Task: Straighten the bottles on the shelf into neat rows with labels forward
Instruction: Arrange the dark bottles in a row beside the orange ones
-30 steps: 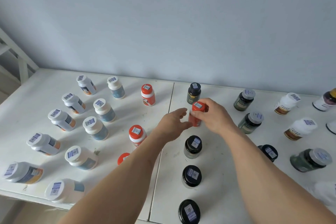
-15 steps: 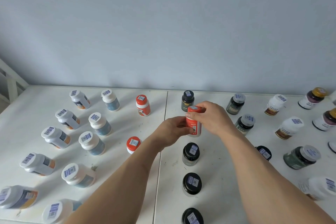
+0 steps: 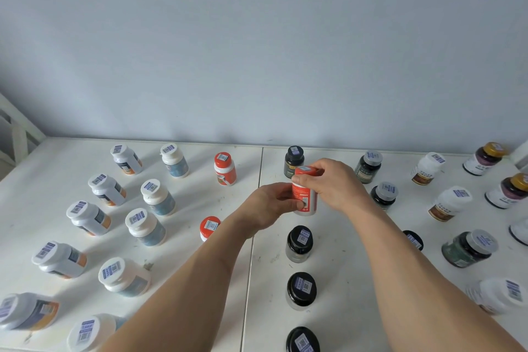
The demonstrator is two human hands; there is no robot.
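Red-capped bottle (image 3: 304, 194): being held just above the white shelf (image 3: 343, 251), near the middle of the view, at 12 o'clock from the column of black-lidded jars (image 3: 299, 243).
Left hand (image 3: 273, 204): I am gripping the bottle's lower body from 9 o'clock, thumb and fingers curled round its red label.
Right hand (image 3: 334, 186): I am pinching the bottle's red cap from 3 o'clock, fingertips on the cap's edge.
Label: printed text is running sideways up the bottle, with a small barcode near my left thumb.
Dark bottle (image 3: 293, 160): standing at 12 o'clock, just behind the held bottle, close to the wall.
Other red-capped bottles: one (image 3: 225, 168) is standing at 10 o'clock; another (image 3: 209, 228) is sitting at 8 o'clock, partly hidden by my left forearm.
White bottles (image 3: 151, 226): standing in two slanted rows at 9 o'clock.
Grey-lidded dark bottles (image 3: 384, 194): standing at 3 o'clock, beyond my right wrist.
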